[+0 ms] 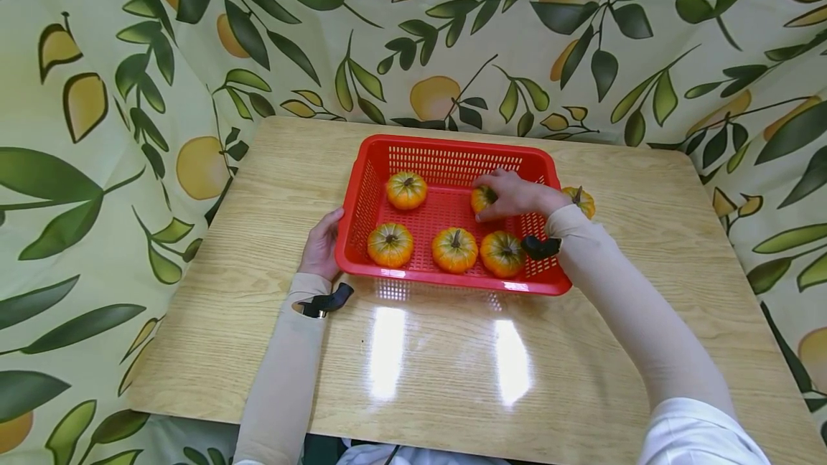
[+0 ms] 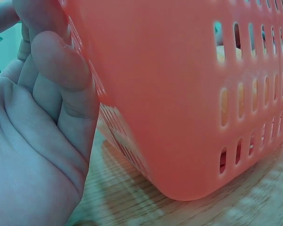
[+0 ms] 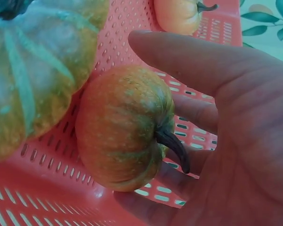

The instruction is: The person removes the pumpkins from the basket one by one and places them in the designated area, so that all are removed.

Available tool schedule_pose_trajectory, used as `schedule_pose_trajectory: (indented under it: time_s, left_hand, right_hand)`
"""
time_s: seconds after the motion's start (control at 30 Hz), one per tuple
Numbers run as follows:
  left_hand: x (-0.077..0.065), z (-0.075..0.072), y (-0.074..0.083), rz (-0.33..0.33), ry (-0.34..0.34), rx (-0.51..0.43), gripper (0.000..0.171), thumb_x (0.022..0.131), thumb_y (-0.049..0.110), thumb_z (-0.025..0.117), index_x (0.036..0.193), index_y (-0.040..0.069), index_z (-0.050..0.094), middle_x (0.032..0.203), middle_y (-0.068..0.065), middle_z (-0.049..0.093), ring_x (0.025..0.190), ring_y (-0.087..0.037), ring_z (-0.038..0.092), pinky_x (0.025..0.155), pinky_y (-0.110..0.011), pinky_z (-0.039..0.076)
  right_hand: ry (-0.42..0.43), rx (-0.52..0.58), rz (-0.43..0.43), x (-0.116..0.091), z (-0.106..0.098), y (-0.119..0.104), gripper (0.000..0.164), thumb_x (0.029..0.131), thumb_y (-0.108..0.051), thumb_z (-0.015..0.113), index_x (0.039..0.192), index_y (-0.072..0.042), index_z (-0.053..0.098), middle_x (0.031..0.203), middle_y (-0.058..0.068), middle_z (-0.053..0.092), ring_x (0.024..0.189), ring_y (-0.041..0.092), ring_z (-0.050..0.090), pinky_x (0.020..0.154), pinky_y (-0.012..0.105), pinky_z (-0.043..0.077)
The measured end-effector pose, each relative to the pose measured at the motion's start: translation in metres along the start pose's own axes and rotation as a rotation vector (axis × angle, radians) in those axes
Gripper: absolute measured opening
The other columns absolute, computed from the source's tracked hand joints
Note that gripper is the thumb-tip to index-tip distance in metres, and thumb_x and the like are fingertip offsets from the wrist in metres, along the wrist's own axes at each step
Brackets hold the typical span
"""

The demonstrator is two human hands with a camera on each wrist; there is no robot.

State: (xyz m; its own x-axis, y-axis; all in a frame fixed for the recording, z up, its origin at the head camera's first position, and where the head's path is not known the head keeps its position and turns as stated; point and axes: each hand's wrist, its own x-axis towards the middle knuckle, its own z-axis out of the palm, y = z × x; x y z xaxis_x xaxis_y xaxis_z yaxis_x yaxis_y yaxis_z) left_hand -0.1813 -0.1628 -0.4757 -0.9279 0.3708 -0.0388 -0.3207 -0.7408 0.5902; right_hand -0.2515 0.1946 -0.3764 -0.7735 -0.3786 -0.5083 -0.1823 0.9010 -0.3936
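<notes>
My right hand [image 1: 510,194] reaches into the red plastic basket [image 1: 446,278], spread around a small orange pumpkin [image 3: 125,129]. In the right wrist view the fingers pass behind this pumpkin, its dark stem pointing at the palm; the straight thumb [image 3: 179,54] stands apart from its side. My left hand [image 1: 321,245] rests against the left end of the basket, thumb and fingertips at the outer wall in the left wrist view. Also inside the basket are a pumpkin [image 1: 407,190] at the back left and others along the front, including one [image 1: 455,250] in the middle.
Another pumpkin [image 1: 579,201] sits on the wooden table [image 1: 413,379] just right of the basket, partly hidden by my right wrist. A leaf-and-fruit patterned cloth [image 1: 452,34] stands behind the table and at both sides.
</notes>
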Motion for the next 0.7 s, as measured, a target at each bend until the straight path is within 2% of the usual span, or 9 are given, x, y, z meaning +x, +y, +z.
schedule_pose_trajectory:
  time_s: [0.13,0.4,0.7]
  left_hand:
    - [0.0004,-0.0009,0.0001,0.0,-0.003,-0.011,0.019,0.096,0.027,0.07,0.107,0.012,0.07,0.096,0.001,0.077,0.09,-0.01,0.072,0.082,-0.021,0.057]
    - [0.001,0.0004,0.0002,-0.009,0.027,-0.001,0.029,0.086,0.031,0.082,0.106,0.013,0.071,0.096,0.002,0.077,0.09,-0.009,0.071,0.083,-0.022,0.057]
    - [0.0004,-0.0001,-0.0006,-0.004,0.051,0.008,0.026,0.089,0.031,0.079,0.105,0.013,0.071,0.095,0.003,0.076,0.089,-0.009,0.071,0.083,-0.021,0.057]
  right_hand:
    - [0.004,-0.015,0.002,0.0009,0.0003,-0.0011,0.07,0.09,-0.033,0.075,0.151,-0.016,0.043,0.156,0.023,0.027,0.14,0.042,0.025,0.115,0.068,0.031]
    - [0.002,-0.033,-0.01,0.0024,0.0003,0.0004,0.066,0.092,-0.022,0.072,0.151,-0.015,0.043,0.154,0.023,0.029,0.14,0.042,0.025,0.117,0.067,0.03]
    - [0.057,0.011,-0.036,0.0008,0.0006,0.0038,0.065,0.093,-0.023,0.072,0.15,-0.013,0.045,0.154,0.023,0.032,0.138,0.041,0.029,0.116,0.065,0.032]
